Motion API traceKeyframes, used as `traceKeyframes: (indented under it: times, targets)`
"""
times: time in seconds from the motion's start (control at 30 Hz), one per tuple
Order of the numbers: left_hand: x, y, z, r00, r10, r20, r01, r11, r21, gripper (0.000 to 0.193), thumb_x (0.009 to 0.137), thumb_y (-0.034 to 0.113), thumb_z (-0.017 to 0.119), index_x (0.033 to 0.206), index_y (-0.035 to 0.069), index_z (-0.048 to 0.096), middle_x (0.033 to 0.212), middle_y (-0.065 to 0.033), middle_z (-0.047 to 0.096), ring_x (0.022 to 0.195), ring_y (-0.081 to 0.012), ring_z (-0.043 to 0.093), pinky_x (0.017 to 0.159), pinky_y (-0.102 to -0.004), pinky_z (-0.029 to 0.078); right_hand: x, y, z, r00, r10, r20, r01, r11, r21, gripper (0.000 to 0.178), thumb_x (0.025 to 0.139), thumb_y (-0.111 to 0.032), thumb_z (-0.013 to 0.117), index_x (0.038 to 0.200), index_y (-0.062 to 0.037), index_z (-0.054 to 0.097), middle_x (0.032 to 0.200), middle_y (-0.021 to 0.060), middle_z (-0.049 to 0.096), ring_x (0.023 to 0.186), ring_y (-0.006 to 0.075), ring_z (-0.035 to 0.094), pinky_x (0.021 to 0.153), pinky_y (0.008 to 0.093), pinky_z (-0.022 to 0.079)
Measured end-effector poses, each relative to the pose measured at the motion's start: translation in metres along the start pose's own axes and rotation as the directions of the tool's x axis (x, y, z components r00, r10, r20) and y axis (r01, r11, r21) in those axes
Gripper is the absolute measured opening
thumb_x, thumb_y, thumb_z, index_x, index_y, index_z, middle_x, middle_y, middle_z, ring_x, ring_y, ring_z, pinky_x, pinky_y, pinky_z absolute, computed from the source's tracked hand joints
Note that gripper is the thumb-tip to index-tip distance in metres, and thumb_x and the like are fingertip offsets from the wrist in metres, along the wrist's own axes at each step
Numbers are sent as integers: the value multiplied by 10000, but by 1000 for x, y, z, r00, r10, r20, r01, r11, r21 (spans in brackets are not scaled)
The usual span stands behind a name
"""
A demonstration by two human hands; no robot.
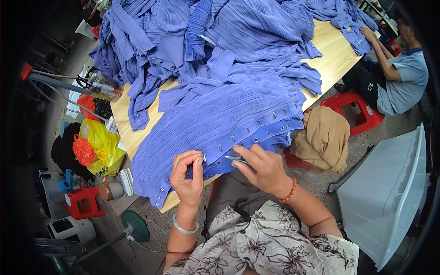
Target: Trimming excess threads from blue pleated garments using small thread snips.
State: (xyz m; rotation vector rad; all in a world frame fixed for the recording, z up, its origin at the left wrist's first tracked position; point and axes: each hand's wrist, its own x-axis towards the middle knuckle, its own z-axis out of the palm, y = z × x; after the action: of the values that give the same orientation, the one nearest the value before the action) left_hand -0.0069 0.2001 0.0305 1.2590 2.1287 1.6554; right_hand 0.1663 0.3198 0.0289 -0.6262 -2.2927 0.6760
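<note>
A blue-purple ribbed knit cardigan (197, 119) lies spread over the table's near edge. Metal fasteners run along one front band and round eyelets along the band beneath. My left hand (188, 176) pinches the edge of the upper band between thumb and fingertips, with a small pale bit showing at the pinch. Just to the right, my right hand (263, 169) is closed around small metal thread snips (234, 158), whose tips point left toward the band. The handle part is mostly hidden by my fingers.
More blue knit garments (256, 27) are heaped across the wooden table (337, 46). A tan cloth (323, 140) and a red stool (362, 114) stand right, near a seated person (398, 73). A grey bin (385, 192) is lower right; yellow bags (103, 146) sit left.
</note>
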Motion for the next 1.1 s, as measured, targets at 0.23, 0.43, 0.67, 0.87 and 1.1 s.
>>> traceKeyframes:
  times: [0.23, 0.43, 0.67, 0.87, 1.1]
  targets:
    - [-7, -2, -5, 995, -102, -11, 96, 960, -263, 45, 935, -35, 633, 969, -22, 660, 1017, -104, 647, 929, -153, 592, 831, -284, 481, 14, -17, 5, 999, -43, 21, 42, 998, 43, 404, 850, -251, 772, 1215, -105, 681, 784, 44, 545, 564, 211, 572, 511, 335, 460]
    - [-9, -3, -4, 993, -115, -38, 98, 947, -307, 41, 944, -34, 629, 974, -28, 657, 1021, -91, 625, 918, -130, 567, 818, -259, 467, 30, -25, 9, 990, -113, 81, 112, 993, 21, 397, 882, -269, 736, 1228, -85, 672, 798, 50, 538, 577, 203, 597, 525, 330, 471]
    - [-12, 0, 1, 992, -81, -97, 54, 967, -248, 21, 931, -3, 656, 948, -15, 662, 959, -98, 618, 864, -159, 553, 769, -279, 457, 36, -26, 12, 963, -224, 150, 233, 972, -42, 370, 909, -265, 702, 1222, -70, 670, 805, 55, 531, 583, 201, 591, 529, 337, 466]
    - [-17, 8, 1, 970, 239, -33, -233, 964, 131, 82, 850, -7, 683, 917, 27, 651, 886, -116, 620, 805, -278, 564, 734, -376, 437, 31, -27, 15, 979, -178, 105, 183, 982, -45, 339, 910, -244, 700, 1210, -88, 680, 786, 46, 530, 579, 200, 593, 520, 337, 462]
    - [-41, 26, -3, 687, 232, 689, -162, 973, -166, 206, 831, 171, 770, 728, 82, 616, 761, -52, 578, 761, -262, 540, 732, -394, 390, 25, -14, 1, 999, 33, 14, -32, 995, -92, 331, 910, -268, 708, 1199, -111, 669, 821, 75, 573, 593, 262, 622, 521, 358, 490]
